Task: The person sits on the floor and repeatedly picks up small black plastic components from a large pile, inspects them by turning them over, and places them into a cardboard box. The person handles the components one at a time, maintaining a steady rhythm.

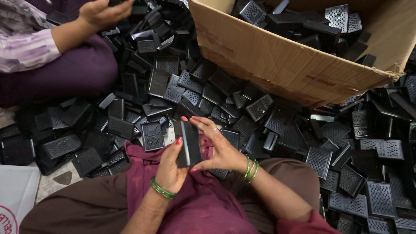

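While both hands meet over the lap, they hold one small black plastic piece (pixel 187 143) between them. The piece is flat and long, and it stands almost upright, tipped a little. The left hand (pixel 170 167) is curled around its lower part, with the thumb pressed on the side edge. The right hand (pixel 216 147) is half open, and its fingers (pixel 200 126) touch the top and the right edge of the piece. Green bangles (pixel 250 169) sit on the right wrist, and a green bangle (pixel 162 189) sits on the left wrist.

Under the hands lies a dark red cloth (pixel 203 203) over the lap. Just beyond the fingers, a big pile of black pieces (pixel 225 97) covers the floor. Many of them are flat with rows of little holes, like tiny grates. The pile spreads far out to the left of the left hand and far out to the right of the right hand too.

Farther away from the hands, up and to the right, a brown cardboard box (pixel 277 60) leans open. More black pieces (pixel 303 21) lie inside it.

Far off past the left hand sits another person in a purple sleeve (pixel 26 47). That person's hand (pixel 102 12) is closed around something dark, but it is too hidden to tell what it is. A white bag (pixel 15 195) lies on the floor near the left knee.
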Available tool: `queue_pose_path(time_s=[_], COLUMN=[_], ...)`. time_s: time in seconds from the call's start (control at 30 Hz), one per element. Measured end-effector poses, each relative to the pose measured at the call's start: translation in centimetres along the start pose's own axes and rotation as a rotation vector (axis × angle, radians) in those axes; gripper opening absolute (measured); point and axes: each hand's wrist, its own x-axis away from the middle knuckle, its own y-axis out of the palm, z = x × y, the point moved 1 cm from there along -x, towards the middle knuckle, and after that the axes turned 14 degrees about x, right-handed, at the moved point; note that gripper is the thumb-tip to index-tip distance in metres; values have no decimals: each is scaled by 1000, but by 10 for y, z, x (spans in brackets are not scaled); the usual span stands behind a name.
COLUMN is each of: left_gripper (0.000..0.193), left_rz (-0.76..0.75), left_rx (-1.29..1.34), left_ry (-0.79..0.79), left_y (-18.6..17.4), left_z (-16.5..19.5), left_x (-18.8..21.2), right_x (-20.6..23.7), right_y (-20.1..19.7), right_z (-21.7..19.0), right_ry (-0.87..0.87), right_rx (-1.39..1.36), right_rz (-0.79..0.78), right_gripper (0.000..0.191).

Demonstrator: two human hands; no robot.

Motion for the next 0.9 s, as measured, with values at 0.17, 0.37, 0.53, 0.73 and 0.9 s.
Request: queue_pose_path(time_s=[0.17, 0.37, 0.53, 0.73, 0.9], left_gripper=[69, 84, 89, 89, 86], left_rz=[-107, -176, -124, -174, -164], left_rx=[-525, -1052, -1280, -1285, -1270], left_ry=[294, 480, 460, 529, 581], left_y=[-5, 0, 10, 15, 12], left_z=[-2, 18, 27, 26, 18], left_x=[-2, 6, 14, 20, 21], right_x=[0, 2, 2, -2, -3], right_y=[2, -2, -10, -18, -22], right_z=[4, -2, -11, -18, -21], right_ry=[306, 241, 196, 112, -28], right_rx=[-533, -391, -326, -101, 50], right_rz=[23, 49, 13, 26, 66], right_gripper=[93, 95, 89, 87, 84])
